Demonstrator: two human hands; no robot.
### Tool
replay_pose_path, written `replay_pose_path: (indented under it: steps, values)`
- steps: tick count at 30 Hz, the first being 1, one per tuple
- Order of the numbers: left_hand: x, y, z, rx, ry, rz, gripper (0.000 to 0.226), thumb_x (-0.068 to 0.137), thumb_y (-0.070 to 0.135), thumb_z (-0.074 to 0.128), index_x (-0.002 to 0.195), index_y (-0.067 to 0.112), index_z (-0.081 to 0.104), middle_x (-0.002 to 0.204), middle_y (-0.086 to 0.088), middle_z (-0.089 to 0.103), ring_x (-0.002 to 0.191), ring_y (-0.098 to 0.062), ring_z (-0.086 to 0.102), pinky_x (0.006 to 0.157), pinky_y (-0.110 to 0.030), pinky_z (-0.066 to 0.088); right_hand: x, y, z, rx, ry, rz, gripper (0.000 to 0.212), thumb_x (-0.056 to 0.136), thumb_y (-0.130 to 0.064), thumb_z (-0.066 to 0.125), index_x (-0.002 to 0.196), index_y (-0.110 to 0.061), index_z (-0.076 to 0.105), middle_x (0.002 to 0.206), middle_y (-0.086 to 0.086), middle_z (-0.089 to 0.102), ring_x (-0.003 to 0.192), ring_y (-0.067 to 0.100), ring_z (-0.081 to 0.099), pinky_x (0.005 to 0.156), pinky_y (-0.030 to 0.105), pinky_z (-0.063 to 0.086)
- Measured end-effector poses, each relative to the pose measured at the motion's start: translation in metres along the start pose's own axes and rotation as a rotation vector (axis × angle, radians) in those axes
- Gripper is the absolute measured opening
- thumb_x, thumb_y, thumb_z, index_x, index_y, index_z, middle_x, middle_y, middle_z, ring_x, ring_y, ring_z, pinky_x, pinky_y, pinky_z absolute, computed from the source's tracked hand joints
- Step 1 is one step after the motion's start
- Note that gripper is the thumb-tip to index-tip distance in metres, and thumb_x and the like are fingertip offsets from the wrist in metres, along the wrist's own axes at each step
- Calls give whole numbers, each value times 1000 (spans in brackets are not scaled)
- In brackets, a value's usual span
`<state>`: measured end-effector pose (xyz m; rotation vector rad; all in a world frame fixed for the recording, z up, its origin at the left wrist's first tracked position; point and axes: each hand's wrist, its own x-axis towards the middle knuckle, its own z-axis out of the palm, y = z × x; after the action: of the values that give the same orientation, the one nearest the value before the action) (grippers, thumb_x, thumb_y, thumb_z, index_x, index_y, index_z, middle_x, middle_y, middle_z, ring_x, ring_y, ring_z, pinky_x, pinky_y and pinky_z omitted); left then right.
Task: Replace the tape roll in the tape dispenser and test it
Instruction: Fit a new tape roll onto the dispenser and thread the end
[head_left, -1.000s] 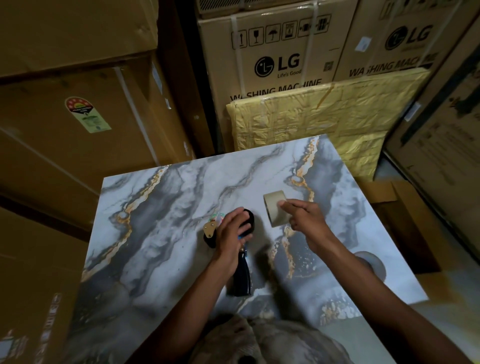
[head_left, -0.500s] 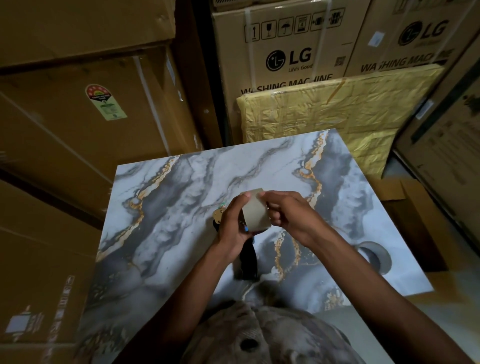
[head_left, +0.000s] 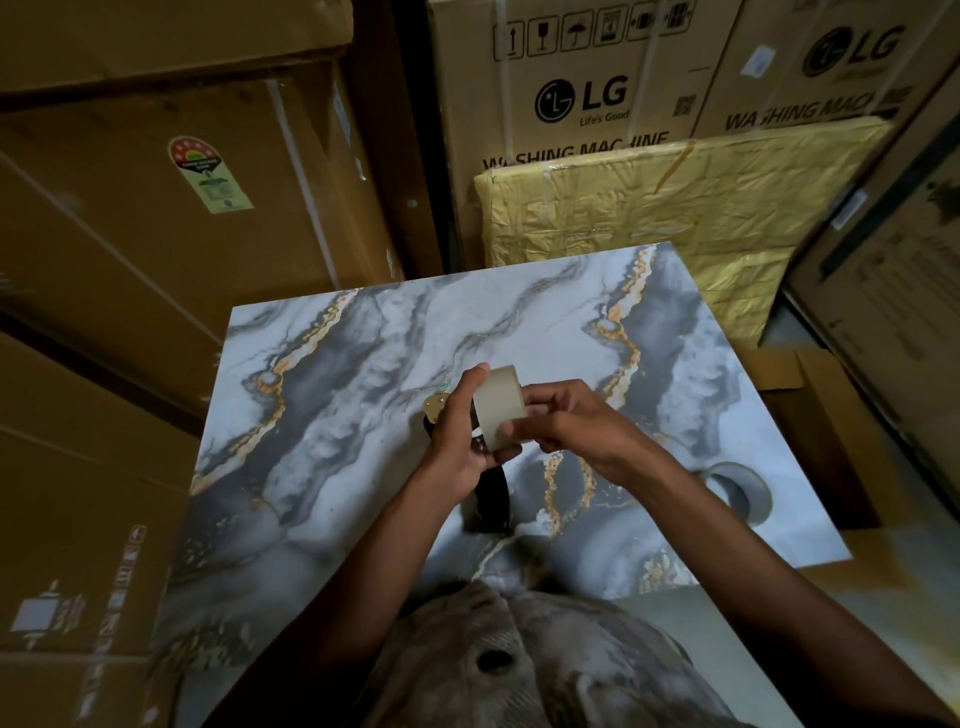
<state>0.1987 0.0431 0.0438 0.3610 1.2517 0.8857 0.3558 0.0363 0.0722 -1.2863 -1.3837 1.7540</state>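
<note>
Head view: pale beige tape roll pinched by right hand against the black-handled tape dispenser, which left hand grips above the marble tabletop

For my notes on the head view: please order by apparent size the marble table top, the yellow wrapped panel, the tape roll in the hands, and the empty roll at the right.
1. Marble table top
2. Yellow wrapped panel
3 and 4. Tape roll and empty roll: look alike; hands hide part of the first.
</note>
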Motion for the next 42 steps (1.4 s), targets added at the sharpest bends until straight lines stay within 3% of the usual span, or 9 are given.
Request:
replay_pose_path:
  steps: [2,5,8,14,21,25,31,36,42]
  values:
    - [-3,0,-1,1,-15,15,54,79,55,69,115,14,71,96,-10,69,75,-24,66,62,-36,55,-1,-1,0,23,28,7,17,88,-14,74,104,-7,77,77,18,61,61,15,38,55,23,34]
    - [-6,0,-2,-10,-41,52,40,85,45,70,110,15,70,90,-7,67,77,-26,68,66,-42,58,-1,-2,-2,56,99,6,42,94,-30,68,87,12,67,65,11,42,53,12,37,54,24,32]
    - [-8,0,-4,10,-105,85,41,87,36,68,122,14,66,106,-14,64,86,-33,66,69,-46,58,1,-3,-3,55,112,3,40,97,-32,63,75,1,63,55,0,37,49,10,35,50,21,32]
    - [-9,-2,-6,-47,-133,116,41,87,31,66,127,25,64,112,-13,67,92,-33,63,71,-44,57,3,-3,-2,43,88,16,16,93,-12,63,81,-17,71,64,1,44,54,10,38,52,21,31]
    - [-4,-4,-13,-69,-95,114,58,80,38,76,128,8,64,112,-18,65,97,-29,62,74,-38,57,-2,-3,-1,-30,27,-33,16,91,-8,65,98,5,72,74,13,41,61,13,34,56,25,28]
    - [-6,-1,-15,-61,-134,132,55,73,28,79,125,17,67,111,-12,67,100,-28,61,81,-43,52,-3,-2,0,35,73,9,25,95,-21,61,79,-2,61,72,11,40,59,14,40,57,28,30]
    - [-7,-3,-18,-89,-242,236,80,58,15,80,135,20,58,125,-12,62,110,-29,59,87,-43,50,-3,-3,2,67,82,-50,23,99,-12,52,94,7,65,75,11,42,58,12,44,54,23,34]
    - [-11,-4,-20,-139,-227,183,70,69,31,77,134,12,59,121,-19,59,106,-32,58,86,-45,54,-5,-1,5,88,91,-112,21,99,-7,54,103,4,71,76,10,46,62,13,43,56,23,35]
    - [-19,-3,-21,-60,-283,211,54,80,22,69,132,9,60,120,-18,62,105,-32,63,95,-52,54,-7,0,8,119,192,-118,31,98,-12,56,80,12,61,70,16,35,57,15,38,53,26,29]
